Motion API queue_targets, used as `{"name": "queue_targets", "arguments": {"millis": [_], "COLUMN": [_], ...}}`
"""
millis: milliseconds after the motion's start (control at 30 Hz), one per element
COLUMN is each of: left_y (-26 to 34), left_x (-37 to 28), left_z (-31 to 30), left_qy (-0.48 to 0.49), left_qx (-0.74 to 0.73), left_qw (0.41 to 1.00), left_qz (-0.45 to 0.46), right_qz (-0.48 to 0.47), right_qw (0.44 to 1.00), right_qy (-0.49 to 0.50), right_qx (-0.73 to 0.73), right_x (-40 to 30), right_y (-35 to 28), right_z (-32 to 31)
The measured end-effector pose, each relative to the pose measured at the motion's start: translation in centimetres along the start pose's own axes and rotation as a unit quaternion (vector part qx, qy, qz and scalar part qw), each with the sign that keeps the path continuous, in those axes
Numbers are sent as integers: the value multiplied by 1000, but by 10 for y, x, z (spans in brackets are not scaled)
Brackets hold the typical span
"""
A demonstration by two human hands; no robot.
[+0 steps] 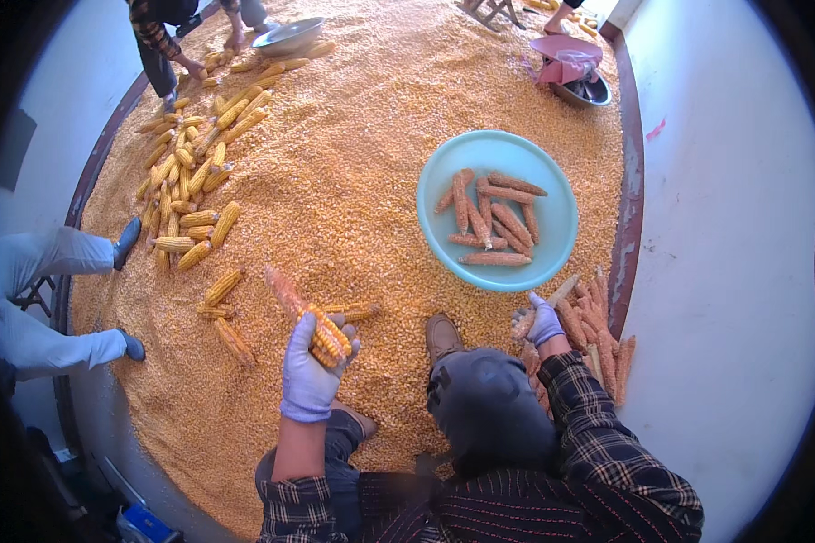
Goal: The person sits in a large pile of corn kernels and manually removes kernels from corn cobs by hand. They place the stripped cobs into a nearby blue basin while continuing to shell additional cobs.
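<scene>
My left hand [312,377], in a white glove, grips an ear of corn [329,336] with yellow kernels. A reddish stripped length [285,288] juts out past the fingers; I cannot tell whether it is the same ear or a second cob. My right hand [542,322], also gloved, is closed around a bare corn cob [562,292] beside the right wall. Under and beside that hand lies a heap of stripped cobs [604,346]. Just beyond it, a light-blue plastic basin [429,224] holds several more stripped cobs [509,224].
Loose corn kernels [353,170] cover the floor. Unshelled ears [183,176] are heaped at left. Another person's legs [75,298] extend from the left edge; a co-worker's hands [195,69] reach into ears near a metal basin [288,37]. A pink-covered bowl [570,61] stands far right.
</scene>
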State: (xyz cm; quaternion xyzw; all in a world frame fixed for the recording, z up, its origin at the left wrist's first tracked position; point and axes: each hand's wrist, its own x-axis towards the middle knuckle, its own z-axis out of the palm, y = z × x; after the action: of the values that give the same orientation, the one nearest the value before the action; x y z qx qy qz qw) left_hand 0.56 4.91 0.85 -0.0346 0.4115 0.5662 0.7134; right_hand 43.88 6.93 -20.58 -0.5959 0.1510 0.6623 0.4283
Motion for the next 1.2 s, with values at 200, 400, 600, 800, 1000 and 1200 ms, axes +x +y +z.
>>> {"name": "queue_targets", "arguments": {"millis": [200,400,600,800,1000,1200], "left_y": [-3,-2,3,3,3,-9], "left_x": [-6,-16,-11,-14,-15,16], "left_z": [-4,-17,-14,-5,-1,-48], "left_qy": [72,119,150,126,67,152], "left_qx": [47,69,30,-2,-18,102], "left_qw": [996,990,987,989,993,983], "left_qz": [7,-20,-48,-75,-91,-15], "right_qz": [-119,-135,-222,-332,-208,-117], "right_qw": [989,981,938,884,817,742], "right_qy": [-73,-136,-241,-42,-149,-142], "right_qx": [42,-15,-110,-327,-517,-645], "right_x": [27,48,98,82,30,-28], "right_y": [2,-26,-102,-94,-25,43], "right_z": [34,81,194,258,167,80]}}
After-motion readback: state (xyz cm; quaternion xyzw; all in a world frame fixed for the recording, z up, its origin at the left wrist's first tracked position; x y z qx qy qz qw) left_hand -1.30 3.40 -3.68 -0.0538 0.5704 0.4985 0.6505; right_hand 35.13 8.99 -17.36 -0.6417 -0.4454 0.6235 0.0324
